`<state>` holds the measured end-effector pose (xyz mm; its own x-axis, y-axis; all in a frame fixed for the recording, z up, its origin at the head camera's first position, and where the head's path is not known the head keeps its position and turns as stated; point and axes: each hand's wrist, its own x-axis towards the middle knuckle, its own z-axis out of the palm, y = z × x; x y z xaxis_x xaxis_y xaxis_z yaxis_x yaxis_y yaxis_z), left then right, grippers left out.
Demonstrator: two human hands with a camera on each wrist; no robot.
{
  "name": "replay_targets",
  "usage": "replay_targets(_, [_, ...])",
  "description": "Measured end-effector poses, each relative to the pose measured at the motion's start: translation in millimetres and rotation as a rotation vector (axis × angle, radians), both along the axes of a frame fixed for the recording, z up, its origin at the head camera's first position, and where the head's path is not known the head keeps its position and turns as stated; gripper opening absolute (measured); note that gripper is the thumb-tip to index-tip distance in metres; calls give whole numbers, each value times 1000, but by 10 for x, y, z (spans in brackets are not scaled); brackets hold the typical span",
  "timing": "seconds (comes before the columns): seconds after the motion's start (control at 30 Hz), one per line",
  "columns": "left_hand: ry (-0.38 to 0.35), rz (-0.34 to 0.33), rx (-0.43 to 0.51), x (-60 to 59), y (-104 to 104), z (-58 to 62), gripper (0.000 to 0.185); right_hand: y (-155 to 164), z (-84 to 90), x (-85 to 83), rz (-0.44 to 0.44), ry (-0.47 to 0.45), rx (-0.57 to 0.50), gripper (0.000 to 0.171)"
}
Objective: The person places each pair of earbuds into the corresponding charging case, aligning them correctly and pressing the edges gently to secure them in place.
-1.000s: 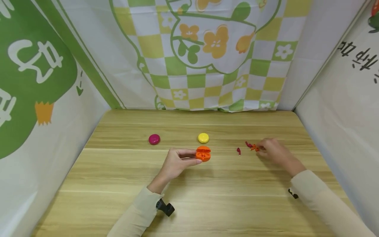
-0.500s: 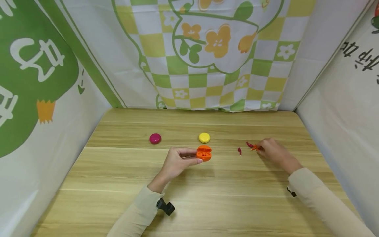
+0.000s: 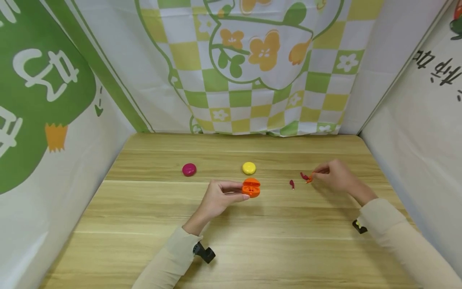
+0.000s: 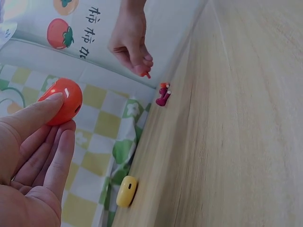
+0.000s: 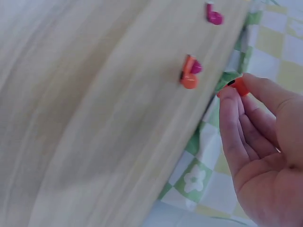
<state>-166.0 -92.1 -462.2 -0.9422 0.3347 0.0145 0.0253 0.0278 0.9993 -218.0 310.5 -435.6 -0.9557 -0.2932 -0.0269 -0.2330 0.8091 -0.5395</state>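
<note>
Steadying the open orange earbud case [image 3: 251,187] on the tabletop [image 3: 231,241], my left hand [image 3: 218,198] is gripping its side, while my right hand [image 3: 333,176] fingers [image 5: 232,109] are pinching an orange earbud [image 5: 240,87], lifted above two magenta earbuds [image 3: 291,184] and another orange one [image 5: 189,78].

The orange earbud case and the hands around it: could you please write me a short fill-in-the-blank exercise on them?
1. The left hand holds the ____ case.
2. That case's lid is ____.
3. The right hand pinches an orange ____.
4. Behind the held case lies a closed ____ case.

Missing words: orange; open; earbud; yellow
</note>
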Motion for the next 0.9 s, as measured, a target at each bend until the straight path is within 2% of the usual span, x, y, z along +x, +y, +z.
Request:
replay_targets(0.2, [-2,-4,-5,-14,42,27,34,14,244,45,-72,-121,-137,34])
replay_targets(0.4, [14,-19,-4,-65,71,60,35,-7,432,25,-131,-258,-337,47])
replay_targets(0.57, [26,-25,13,-74,114,94,35,-67,576,59,-148,-344,-493,53])
replay_targets(0.73, [21,-21,20,-79,159,126,35,-127,701,108,-152,-434,-599,51])
replay_targets(0.9, [23,-11,26,-76,173,171,34,-227,838,141,-107,-491,-653,41])
